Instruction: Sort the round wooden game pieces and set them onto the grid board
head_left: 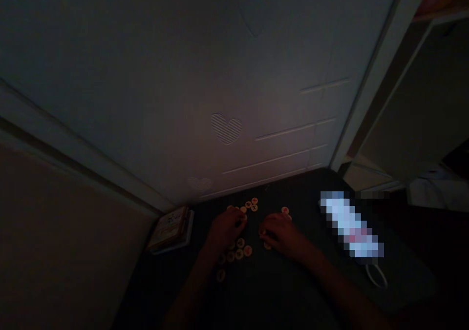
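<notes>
Several small round pale discs with dark or red marks lie on a dark surface. My left hand (227,226) is over the left group, its fingers curled together around a disc (244,217) at the fingertips. My right hand (280,230) is a short way to the right, fingers bent and closed on a disc (262,233) near the thumb. Another disc (267,246) lies just below that hand, and a red-marked disc (285,210) above it. Below my left hand sit a red-marked disc (248,251) and a lone disc (220,275).
A stack of books or boxes (171,227) stands at the left. At the right lies a bright, pixelated phone-like object (350,225) with a loop strap (376,276). A pale panel (227,127) with heart shapes rises behind the dark surface (278,291).
</notes>
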`<state>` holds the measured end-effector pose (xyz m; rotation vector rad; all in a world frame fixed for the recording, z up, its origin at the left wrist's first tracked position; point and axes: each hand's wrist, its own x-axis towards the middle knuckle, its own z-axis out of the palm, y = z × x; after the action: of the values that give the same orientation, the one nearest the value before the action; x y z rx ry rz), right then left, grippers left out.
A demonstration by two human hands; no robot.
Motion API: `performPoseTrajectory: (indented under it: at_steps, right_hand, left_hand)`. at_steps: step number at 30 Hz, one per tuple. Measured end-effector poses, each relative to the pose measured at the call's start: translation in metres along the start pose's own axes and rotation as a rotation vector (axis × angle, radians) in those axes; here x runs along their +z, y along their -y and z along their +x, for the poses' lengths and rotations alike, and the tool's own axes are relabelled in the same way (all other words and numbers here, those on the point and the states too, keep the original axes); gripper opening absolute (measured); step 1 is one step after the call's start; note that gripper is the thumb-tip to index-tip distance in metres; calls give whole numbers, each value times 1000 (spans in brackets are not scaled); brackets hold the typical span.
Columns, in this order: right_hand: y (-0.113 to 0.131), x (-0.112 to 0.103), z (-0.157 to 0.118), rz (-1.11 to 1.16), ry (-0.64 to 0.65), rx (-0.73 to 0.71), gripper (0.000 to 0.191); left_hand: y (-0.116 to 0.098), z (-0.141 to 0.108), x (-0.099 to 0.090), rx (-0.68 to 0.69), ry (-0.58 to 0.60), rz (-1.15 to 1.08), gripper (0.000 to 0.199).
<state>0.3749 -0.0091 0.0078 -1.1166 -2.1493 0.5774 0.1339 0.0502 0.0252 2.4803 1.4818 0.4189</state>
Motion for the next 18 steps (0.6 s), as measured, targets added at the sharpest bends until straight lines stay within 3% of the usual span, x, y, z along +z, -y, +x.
performPoseTrajectory:
  at_steps: [7,12,18]
  right_hand:
    - [11,-6,-1,24,3,22,10]
    - [23,-3,-3,14,104,-44,8]
    - [21,2,-6,-33,164,-35,11]
  left_hand:
    - [-5,2,-3,-15,-1,68,6]
    - [-8,0,-4,-16,-10,123,6]
    - [-8,0,-4,-30,-13,179,7]
